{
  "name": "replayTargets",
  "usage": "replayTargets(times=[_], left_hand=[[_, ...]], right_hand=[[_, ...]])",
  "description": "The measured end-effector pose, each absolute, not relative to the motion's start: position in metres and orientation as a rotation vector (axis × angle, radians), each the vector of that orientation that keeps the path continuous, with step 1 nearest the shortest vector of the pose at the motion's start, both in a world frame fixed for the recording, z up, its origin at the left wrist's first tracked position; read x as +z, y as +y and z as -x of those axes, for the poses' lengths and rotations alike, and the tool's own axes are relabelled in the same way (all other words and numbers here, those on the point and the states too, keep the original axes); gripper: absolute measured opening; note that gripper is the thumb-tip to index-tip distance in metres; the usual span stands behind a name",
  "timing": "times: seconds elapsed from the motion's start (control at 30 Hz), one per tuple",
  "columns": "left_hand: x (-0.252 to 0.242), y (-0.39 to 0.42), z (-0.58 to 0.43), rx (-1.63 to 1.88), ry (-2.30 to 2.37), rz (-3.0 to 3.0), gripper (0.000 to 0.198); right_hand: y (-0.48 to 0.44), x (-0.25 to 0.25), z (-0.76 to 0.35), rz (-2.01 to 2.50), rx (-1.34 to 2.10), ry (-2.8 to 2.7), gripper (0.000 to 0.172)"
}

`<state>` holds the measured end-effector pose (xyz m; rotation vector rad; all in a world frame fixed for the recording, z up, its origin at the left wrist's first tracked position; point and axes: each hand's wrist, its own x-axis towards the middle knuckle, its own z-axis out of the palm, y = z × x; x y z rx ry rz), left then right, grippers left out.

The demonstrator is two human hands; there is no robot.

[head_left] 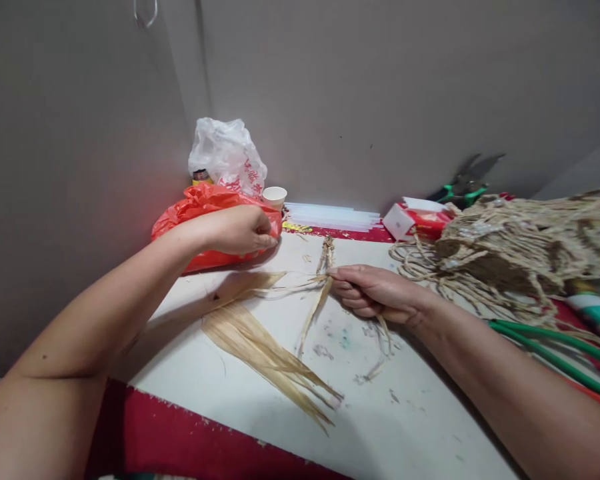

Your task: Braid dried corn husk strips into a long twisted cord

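Observation:
My right hand (363,290) is closed, thumb and forefinger pinching the lower end of a short braided cord (327,252) made of dry husk strips. Loose strips (313,313) hang down and to the left from that pinch, and another strip (384,337) trails below the hand. My left hand (250,232) is at the front of an orange plastic bag (200,207), its fingers curled together; what they hold, if anything, is hidden. Between my arms a fan of flat dried corn husks (260,350) lies on the white board.
The white board (410,413) lies on a red cloth (180,433). Behind stand a white plastic bag (225,150), a paper cup (275,195) and clear sticks (330,217). At right are a red tissue pack (423,219), green-handled pliers (463,192), bundled cord (520,247) and green handles (555,353).

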<state>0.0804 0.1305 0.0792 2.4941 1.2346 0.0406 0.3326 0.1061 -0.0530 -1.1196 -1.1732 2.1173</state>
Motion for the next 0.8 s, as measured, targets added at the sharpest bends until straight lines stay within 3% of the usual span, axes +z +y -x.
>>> replayTargets(times=[0.23,0.4,0.57,0.8], left_hand=[[0.076,0.106,-0.063,-0.202,1.331,-2.354,0.026],[0.043,0.08,-0.035,-0.295,1.488,-2.366,0.019],[0.011,0.077,-0.012,-0.13,1.495,-2.378,0.01],[0.02,0.077,0.0,0.207,1.451,-2.107,0.008]], right_hand=[[0.107,-0.053,-0.333,1.13,2.131,-1.174,0.04],[0.106,-0.051,-0.331,1.137,2.133,-1.189,0.039],[0.105,-0.048,-0.33,1.133,2.132,-1.197,0.038],[0.107,-0.05,-0.332,1.114,2.143,-1.179,0.038]])
